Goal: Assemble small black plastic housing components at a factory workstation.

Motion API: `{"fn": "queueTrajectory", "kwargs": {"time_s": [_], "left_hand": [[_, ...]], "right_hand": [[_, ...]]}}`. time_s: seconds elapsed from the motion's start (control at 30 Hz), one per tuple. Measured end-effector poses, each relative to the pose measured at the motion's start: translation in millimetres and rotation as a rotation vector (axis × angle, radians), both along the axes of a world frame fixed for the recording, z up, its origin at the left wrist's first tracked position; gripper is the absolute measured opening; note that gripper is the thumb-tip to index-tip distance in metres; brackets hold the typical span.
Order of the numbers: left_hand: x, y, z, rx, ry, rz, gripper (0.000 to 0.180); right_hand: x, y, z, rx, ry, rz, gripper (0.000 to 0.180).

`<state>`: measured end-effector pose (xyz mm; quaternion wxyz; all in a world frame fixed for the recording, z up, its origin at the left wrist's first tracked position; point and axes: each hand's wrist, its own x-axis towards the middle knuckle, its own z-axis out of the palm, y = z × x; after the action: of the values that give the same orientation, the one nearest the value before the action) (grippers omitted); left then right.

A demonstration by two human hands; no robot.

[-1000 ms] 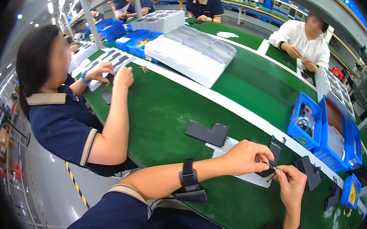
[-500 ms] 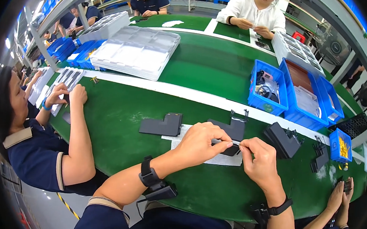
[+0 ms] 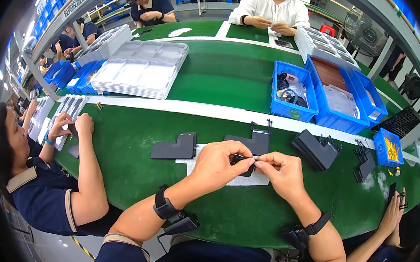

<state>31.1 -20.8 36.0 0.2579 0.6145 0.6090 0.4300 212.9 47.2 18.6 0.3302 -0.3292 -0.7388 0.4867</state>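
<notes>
Left grip (image 3: 218,165) around black part (image 3: 248,171)

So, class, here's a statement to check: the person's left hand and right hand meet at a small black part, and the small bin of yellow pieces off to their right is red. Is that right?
The bin's colour is wrong: the head view shows the small bin of yellow pieces is blue. The rest stands: left hand and right hand meet at a small black part.
</notes>
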Motion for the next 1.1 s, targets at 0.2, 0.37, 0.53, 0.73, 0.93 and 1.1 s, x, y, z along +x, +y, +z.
{"fn": "queueTrajectory", "kwargs": {"time_s": [0.2, 0.37, 0.53, 0.73, 0.93, 1.1], "left_hand": [[4, 1, 0, -0.019, 0.012, 0.087, 0.013], [4, 0, -3, 0.004, -0.012, 0.081, 0.014], [7, 2, 0, -0.008, 0.019, 0.087, 0.013], [-3, 4, -5, 0.08, 0.065, -0.062, 0.016], [-9, 1, 0, 0.047, 0.035, 0.003, 0.021], [-1, 0, -3, -0.1, -0.181, -0.03, 0.016]], "right_hand": [[-11, -9, -5, 0.588, -0.047, -0.101, 0.014], [-14, -11, -6, 0.599, -0.036, -0.065, 0.018], [-13, -12, -5, 0.672, -0.031, -0.066, 0.019], [-7, -8, 0, 0.43, -0.093, -0.062, 0.015], [4, 4, 9, 0.339, -0.185, -0.113, 0.013], [-4, -8, 11, 0.104, -0.086, -0.14, 0.012]]}}
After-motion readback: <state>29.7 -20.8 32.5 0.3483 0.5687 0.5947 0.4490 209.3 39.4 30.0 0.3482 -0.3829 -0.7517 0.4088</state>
